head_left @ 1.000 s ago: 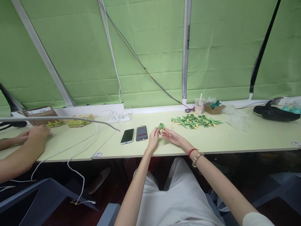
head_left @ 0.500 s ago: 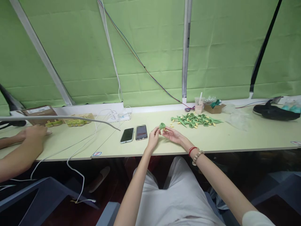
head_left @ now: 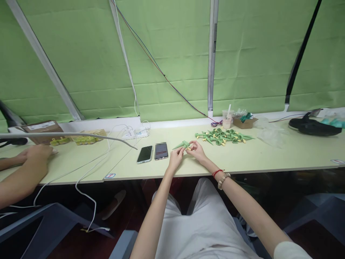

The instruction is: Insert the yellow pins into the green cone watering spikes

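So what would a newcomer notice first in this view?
Probably the two hands meeting mid-table: the left hand and right hand together pinch a green cone-shaped spike. Behind them to the right lies a pile of green spikes. Left of the hands, two phones lie side by side on the table.

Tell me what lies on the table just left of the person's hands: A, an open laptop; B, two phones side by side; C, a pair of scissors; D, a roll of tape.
B: two phones lie flat, side by side, on the table, left of the left hand, which meets the right hand on a green cone piece.
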`<action>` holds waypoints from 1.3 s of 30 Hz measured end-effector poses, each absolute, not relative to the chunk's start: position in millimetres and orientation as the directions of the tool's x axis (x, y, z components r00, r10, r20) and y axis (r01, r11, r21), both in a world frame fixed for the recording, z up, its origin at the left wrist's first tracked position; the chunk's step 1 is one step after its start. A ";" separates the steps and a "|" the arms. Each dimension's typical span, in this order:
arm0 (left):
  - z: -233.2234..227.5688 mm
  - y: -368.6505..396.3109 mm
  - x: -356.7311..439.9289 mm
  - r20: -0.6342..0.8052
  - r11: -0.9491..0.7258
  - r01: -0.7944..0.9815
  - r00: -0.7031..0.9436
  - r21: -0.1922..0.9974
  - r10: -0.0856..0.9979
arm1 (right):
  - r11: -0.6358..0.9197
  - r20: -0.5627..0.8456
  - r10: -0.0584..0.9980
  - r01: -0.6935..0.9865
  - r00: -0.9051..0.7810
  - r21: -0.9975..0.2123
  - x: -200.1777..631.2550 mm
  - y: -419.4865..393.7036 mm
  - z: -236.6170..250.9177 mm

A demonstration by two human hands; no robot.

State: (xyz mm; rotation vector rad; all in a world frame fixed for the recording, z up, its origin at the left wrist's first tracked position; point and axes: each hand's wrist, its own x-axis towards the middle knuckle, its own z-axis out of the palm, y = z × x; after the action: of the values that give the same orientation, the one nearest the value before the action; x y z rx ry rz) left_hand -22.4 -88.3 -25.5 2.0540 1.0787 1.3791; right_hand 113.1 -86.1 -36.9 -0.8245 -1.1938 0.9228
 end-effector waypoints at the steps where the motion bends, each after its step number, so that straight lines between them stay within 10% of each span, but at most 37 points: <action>1: -25.7 -88.4 -22.1 0.568 -0.596 0.377 0.196 0.708 0.799 | 0.476 0.464 0.872 -0.050 0.155 -0.878 112.7 -86.4 -36.9; 5: -26.2 -88.2 -23.3 0.565 -0.583 0.385 0.173 0.715 0.807 | 0.538 0.545 0.820 0.087 0.176 -0.838 111.1 -87.2 -35.6; 21: -25.9 -84.8 -26.2 0.645 -0.647 0.336 0.135 0.684 0.752 | -0.090 0.092 0.916 -0.424 -0.391 -0.901 120.8 -90.6 -29.7; 33: -24.6 -97.3 -20.3 0.618 -0.506 0.662 0.081 0.553 0.782 | 0.319 0.288 0.941 -0.183 0.175 -0.930 107.1 -84.4 -39.3; 39: -25.5 -92.0 -24.7 0.622 -0.510 0.603 0.030 0.614 0.783 | 0.380 0.360 0.920 -0.134 0.155 -0.915 103.8 -91.3 -34.5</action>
State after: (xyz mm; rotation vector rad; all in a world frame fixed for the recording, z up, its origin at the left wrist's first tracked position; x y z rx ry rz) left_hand -24.7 -92.0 -25.5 2.1163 1.4467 1.4814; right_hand 103.8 -91.3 -34.5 -0.8724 -1.1575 0.9117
